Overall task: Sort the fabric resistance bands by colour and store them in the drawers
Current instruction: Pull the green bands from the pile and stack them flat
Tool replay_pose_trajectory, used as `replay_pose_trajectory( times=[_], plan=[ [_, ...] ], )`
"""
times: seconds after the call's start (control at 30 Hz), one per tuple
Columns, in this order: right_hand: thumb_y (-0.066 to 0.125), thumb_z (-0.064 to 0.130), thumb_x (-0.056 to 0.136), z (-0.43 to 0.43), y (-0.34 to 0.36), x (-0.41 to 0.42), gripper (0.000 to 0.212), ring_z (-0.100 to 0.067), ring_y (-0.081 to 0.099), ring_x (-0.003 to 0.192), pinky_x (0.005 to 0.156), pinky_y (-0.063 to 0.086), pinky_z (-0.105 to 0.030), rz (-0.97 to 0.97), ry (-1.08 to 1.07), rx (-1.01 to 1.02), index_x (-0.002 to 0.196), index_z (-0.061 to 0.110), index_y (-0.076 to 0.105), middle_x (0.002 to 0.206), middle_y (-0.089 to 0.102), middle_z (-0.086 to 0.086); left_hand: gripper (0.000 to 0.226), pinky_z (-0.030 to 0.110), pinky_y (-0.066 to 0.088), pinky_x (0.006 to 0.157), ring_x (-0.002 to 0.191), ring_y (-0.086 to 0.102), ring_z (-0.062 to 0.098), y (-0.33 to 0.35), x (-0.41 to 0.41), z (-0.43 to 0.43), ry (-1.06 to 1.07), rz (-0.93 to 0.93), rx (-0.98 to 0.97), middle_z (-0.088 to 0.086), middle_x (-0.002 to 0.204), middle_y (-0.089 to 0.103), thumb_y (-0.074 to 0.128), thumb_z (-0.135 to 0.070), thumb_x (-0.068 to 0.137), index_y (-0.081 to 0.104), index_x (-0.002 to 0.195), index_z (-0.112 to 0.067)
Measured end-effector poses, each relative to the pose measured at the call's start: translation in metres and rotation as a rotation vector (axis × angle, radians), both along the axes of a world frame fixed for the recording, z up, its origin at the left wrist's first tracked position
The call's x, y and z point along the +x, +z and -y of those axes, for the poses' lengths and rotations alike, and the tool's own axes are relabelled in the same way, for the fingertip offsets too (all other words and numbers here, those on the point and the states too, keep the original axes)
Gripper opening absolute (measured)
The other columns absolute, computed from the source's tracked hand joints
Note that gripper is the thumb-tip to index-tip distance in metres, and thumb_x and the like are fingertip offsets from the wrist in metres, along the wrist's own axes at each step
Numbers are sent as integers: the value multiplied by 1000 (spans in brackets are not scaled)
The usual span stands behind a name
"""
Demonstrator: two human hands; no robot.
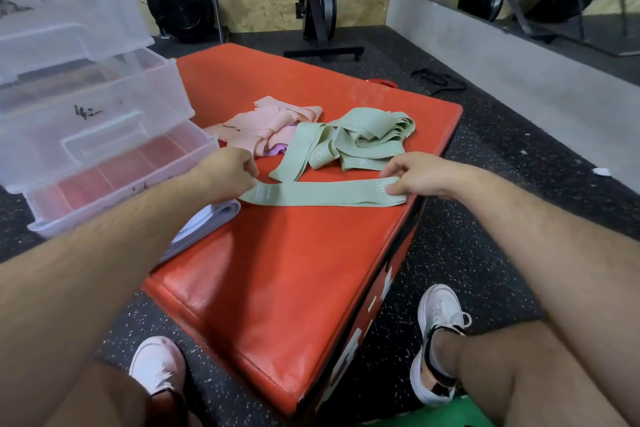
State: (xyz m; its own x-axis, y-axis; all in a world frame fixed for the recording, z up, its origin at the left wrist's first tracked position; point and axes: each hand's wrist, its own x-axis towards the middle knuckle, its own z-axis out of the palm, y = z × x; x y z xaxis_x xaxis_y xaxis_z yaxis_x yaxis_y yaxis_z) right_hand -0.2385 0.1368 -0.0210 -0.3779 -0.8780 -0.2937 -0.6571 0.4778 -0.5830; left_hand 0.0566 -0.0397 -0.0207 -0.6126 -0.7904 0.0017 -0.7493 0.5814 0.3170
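I see a red padded box [277, 270] on the speckled floor [450, 253]. On its top lie a flat green band [322, 193] nearest me, a heap of green bands [363, 142] behind it, pink bands [270, 123] further left, and a folded pale band [207, 218] at the left edge.

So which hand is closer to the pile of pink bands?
Left. The left hand is just in front of the pink bands; the right hand is farther right, in front of the green pile.
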Motion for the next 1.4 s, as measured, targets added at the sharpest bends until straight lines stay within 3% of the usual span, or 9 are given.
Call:
replay_pose_trajectory(
  times=[0.1,0.23,0.43,0.67,0.8,0.93,1.17,1.3,1.4],
  plan=[
    [68,6,86,-1,-1,-6,28,-18,69,92,89,58,-38,-7,-10,-4,108,24,72,102,71,0,12,27,46,73,83,59,17,-4,-3,4,0,24,-8,-2,87,67,65,-10,83,74,87,-16],
    [69,2,84,-7,-3,-9,31,-14,64,92,79,55,-29,-69,-65,-112,105,25,70,106,64,3,12,26,47,69,72,57,18,-4,-6,4,13,37,9,-4,78,65,68,-11,79,70,77,-23],
    [76,17,84,-12,-8,-8,14,-9,61,87,70,45,-25,-201,20,-45,92,27,72,105,66,4,8,26,48,71,87,65,19,-7,-8,-2,-6,96,1,1,94,73,68,-11,81,73,84,-17],
    [62,30,90,3,-1,14,12,-21,56,107,96,49,-39,-448,74,-71,99,35,69,117,52,0,16,30,51,83,98,62,25,-10,-19,-5,10,24,-45,6,107,68,64,-14,84,70,98,-17],
    [58,27,93,36,6,53,14,-19,56,104,95,47,-35,-387,150,-194,101,30,70,111,57,3,28,36,49,93,104,60,24,-15,-36,1,10,-21,10,1,112,64,67,-36,87,62,111,-21],
    [54,19,92,62,1,89,20,-19,63,101,90,52,-35,-346,245,-184,100,28,70,106,70,6,38,35,51,88,102,60,23,-23,-52,6,29,1,28,1,118,62,66,-42,83,62,116,-24],
    [50,15,88,80,-8,102,27,-16,61,96,81,51,-31,-331,228,-155,97,38,62,107,67,9,39,27,46,75,104,60,19,-24,-62,2,118,-172,97,2,123,57,69,-18,80,55,116,-20],
    [51,19,92,80,-5,101,33,-17,63,85,78,53,-33,-191,158,-218,121,32,58,100,69,4,37,21,43,48,68,56,12,-8,-63,-5,173,-433,211,0,88,60,57,2,79,56,109,-20],
    [54,13,91,82,0,105,42,-14,56,61,57,47,-27,98,52,-320,126,35,54,80,64,0,32,27,50,60,62,56,14,4,-64,-11,251,-639,321,-1,75,59,60,4,77,60,98,-20]
  ],
)
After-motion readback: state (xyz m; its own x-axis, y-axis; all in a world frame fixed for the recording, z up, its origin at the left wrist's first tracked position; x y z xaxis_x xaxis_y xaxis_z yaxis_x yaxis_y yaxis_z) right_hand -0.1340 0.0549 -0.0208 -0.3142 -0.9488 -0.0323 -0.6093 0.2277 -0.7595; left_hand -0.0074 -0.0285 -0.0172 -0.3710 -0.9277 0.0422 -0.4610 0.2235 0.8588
